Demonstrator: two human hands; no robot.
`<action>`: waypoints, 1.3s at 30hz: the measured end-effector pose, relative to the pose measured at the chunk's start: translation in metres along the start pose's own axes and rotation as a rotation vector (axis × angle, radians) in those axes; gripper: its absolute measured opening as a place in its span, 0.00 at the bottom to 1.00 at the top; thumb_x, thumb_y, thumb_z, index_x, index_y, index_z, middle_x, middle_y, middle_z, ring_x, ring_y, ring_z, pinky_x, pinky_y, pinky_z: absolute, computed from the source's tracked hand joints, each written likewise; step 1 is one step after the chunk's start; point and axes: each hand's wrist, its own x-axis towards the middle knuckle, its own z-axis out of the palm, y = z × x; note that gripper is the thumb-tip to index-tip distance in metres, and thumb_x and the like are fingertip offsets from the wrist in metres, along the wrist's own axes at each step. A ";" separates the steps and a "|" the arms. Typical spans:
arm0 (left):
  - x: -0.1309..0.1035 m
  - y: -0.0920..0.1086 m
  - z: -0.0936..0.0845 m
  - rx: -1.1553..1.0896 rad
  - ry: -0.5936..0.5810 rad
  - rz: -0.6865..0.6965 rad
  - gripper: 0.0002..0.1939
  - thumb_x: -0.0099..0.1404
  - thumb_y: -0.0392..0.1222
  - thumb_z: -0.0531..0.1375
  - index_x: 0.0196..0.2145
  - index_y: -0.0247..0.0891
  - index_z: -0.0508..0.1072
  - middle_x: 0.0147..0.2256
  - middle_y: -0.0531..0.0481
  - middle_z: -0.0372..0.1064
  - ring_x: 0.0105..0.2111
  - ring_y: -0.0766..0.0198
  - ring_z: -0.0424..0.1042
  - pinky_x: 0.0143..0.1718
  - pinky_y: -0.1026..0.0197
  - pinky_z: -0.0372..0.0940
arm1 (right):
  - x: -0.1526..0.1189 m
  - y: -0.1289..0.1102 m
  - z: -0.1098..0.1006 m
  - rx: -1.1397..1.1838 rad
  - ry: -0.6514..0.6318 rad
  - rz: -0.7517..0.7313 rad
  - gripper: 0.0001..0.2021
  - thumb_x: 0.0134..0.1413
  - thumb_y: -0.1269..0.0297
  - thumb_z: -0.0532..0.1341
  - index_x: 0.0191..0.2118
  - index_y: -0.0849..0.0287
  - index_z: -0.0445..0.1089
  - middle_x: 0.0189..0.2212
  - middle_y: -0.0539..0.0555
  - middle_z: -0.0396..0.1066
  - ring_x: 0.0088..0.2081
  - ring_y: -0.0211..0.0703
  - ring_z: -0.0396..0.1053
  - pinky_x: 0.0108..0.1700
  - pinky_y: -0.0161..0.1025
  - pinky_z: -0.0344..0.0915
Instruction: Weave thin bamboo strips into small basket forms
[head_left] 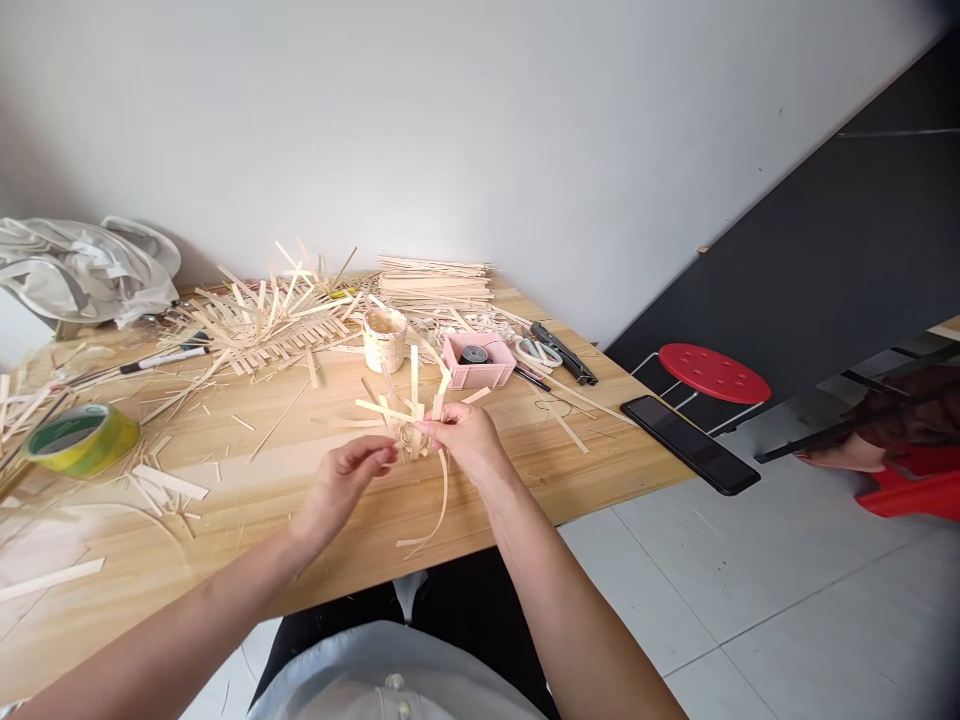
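A small woven piece of pale strips [409,436] is held up over the wooden table, with loose strip ends fanning upward and outward. My right hand [459,432] pinches its right side. One long strip [444,500] hangs from it in a curve toward the table's front edge. At the piece's left side is my left hand [358,468], its thumb and forefinger close together by the weave; whether they grip a strip is too small to tell. Just behind stand a small woven cup [385,340] and a pink box [478,362] with a dark spool inside.
Piled strips [262,320] and a stack of strips [435,283] lie along the wall. Tape [81,438] is at left. Scissors [538,352], a black tool [564,353] and a phone [690,443] are at right. A red stool [714,372] stands beyond the table [337,570].
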 end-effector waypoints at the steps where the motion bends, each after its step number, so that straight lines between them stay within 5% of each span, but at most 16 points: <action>1: 0.000 -0.001 -0.007 0.002 0.061 0.009 0.14 0.53 0.48 0.61 0.34 0.36 0.72 0.29 0.49 0.72 0.33 0.62 0.70 0.40 0.56 0.65 | -0.001 -0.001 0.000 0.005 0.004 0.003 0.10 0.33 0.59 0.65 0.20 0.60 0.68 0.14 0.45 0.64 0.16 0.33 0.60 0.19 0.30 0.53; 5: 0.012 0.002 -0.023 -0.013 0.146 0.107 0.16 0.54 0.47 0.61 0.39 0.38 0.67 0.29 0.53 0.67 0.33 0.65 0.68 0.38 0.59 0.66 | -0.003 -0.005 0.002 0.009 0.019 -0.008 0.10 0.32 0.60 0.64 0.18 0.61 0.66 0.18 0.47 0.67 0.17 0.32 0.60 0.19 0.30 0.55; 9: 0.029 0.015 -0.025 0.224 0.229 0.367 0.14 0.54 0.44 0.60 0.39 0.40 0.70 0.32 0.52 0.64 0.34 0.66 0.66 0.37 0.62 0.65 | -0.006 -0.007 0.002 -0.009 0.025 -0.020 0.09 0.33 0.60 0.63 0.17 0.60 0.65 0.20 0.48 0.67 0.17 0.33 0.62 0.19 0.31 0.56; 12: 0.039 0.023 -0.028 0.357 0.159 0.451 0.09 0.53 0.43 0.60 0.32 0.39 0.75 0.31 0.49 0.65 0.31 0.66 0.66 0.34 0.63 0.64 | -0.007 -0.007 0.001 -0.025 0.025 -0.024 0.09 0.35 0.59 0.63 0.18 0.60 0.66 0.17 0.47 0.64 0.17 0.34 0.62 0.19 0.31 0.57; 21: 0.063 0.025 -0.040 0.185 -0.133 0.292 0.08 0.48 0.43 0.64 0.23 0.36 0.72 0.22 0.53 0.65 0.24 0.70 0.61 0.27 0.65 0.59 | -0.007 -0.005 0.000 -0.041 0.008 -0.044 0.07 0.36 0.61 0.63 0.22 0.60 0.70 0.16 0.46 0.65 0.16 0.34 0.63 0.20 0.32 0.59; 28: 0.074 0.022 -0.049 0.163 -0.203 0.352 0.08 0.48 0.41 0.65 0.21 0.36 0.71 0.28 0.51 0.63 0.30 0.68 0.64 0.33 0.64 0.60 | -0.008 -0.006 -0.002 -0.119 0.001 -0.054 0.08 0.38 0.60 0.63 0.21 0.60 0.69 0.15 0.46 0.66 0.16 0.35 0.63 0.20 0.32 0.60; 33: 0.077 0.017 -0.053 0.113 -0.318 0.262 0.08 0.51 0.41 0.63 0.24 0.36 0.68 0.33 0.49 0.67 0.35 0.66 0.66 0.39 0.62 0.61 | -0.008 -0.004 -0.002 -0.161 0.024 -0.067 0.08 0.39 0.60 0.63 0.21 0.60 0.69 0.12 0.45 0.63 0.16 0.35 0.62 0.20 0.32 0.59; 39: 0.071 0.026 -0.046 0.259 -0.314 0.230 0.07 0.52 0.42 0.62 0.26 0.37 0.70 0.28 0.51 0.68 0.29 0.67 0.67 0.33 0.64 0.61 | -0.007 -0.003 -0.003 -0.153 0.035 -0.075 0.07 0.39 0.61 0.62 0.20 0.60 0.69 0.11 0.45 0.62 0.16 0.34 0.60 0.20 0.31 0.57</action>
